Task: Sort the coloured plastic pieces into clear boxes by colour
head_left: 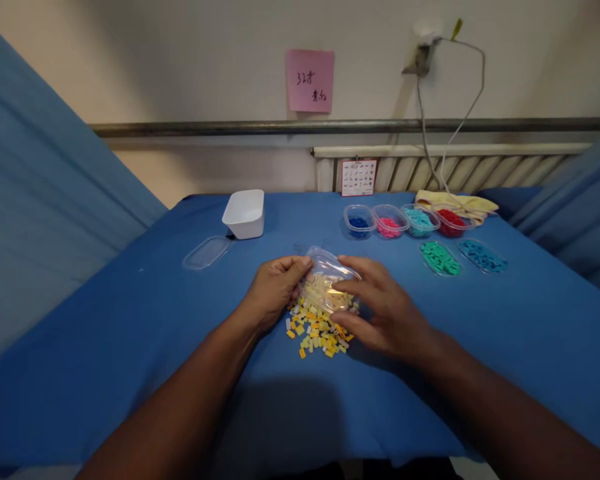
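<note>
My left hand (280, 287) pinches the left edge of a clear plastic tub (325, 263), thumb on top. The tub is tilted over a pile of small yellow, orange and pale building bricks (320, 327) on the blue cloth. Pale pieces show through its clear wall; whether they lie inside or beneath, I cannot tell. My right hand (380, 303) has its thumb and fingers spread around the tub's right side, gripping it. The underside of the tub and part of the pile are hidden.
A white bin (245, 213) and a clear lid (207, 253) are at back left. Tubs of blue (359, 223), pink (389, 228), light-blue (420, 223) and red pieces (453, 223) line the back right. Green (440, 259) and teal pieces (483, 256) lie in front. A yellow cloth (455, 200) is behind.
</note>
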`<state>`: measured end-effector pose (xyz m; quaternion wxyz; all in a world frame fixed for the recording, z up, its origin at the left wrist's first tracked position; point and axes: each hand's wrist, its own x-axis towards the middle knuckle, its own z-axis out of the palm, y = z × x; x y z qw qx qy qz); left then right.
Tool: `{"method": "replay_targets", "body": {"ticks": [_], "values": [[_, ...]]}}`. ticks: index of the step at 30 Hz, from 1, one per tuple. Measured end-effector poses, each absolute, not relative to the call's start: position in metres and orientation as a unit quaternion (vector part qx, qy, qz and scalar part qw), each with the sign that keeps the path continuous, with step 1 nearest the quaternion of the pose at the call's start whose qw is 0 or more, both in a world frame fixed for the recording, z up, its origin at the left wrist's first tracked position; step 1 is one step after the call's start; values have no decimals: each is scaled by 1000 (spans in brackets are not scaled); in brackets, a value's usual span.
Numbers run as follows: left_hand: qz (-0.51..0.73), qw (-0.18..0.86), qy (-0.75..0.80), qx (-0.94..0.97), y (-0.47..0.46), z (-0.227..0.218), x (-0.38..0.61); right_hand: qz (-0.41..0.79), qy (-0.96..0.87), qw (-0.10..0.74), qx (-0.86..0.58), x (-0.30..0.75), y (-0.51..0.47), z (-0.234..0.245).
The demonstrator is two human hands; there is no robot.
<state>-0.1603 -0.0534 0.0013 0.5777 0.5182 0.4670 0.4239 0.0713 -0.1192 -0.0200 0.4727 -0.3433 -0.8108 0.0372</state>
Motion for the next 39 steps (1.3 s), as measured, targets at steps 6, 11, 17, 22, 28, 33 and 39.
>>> {"method": "replay_targets", "body": {"ticks": [6,11,17,22,28,33,39], "values": [[410,596,473,503,-51,-2,-159,2,-858,414,-304,80,-112,-19],[416,580,475,515,-49,-2,-159,-39,-861,388,-327,96,-111,-19],[468,396,524,591,-23,-21,-178,-108,-754,288,-580,150,-97,-49],[438,294,536,660,-6,-41,-189,-65,-735,120,-665,160,-90,-49],[417,256,537,687,-5,-47,-185,-66,-728,55,-680,152,-89,-41],[409,233,527,707,-1,-53,-183,-77,-739,94,-662,137,-71,-22],[421,239,525,700,2,-57,-186,-43,-725,106,-679,98,-5,2]]}}
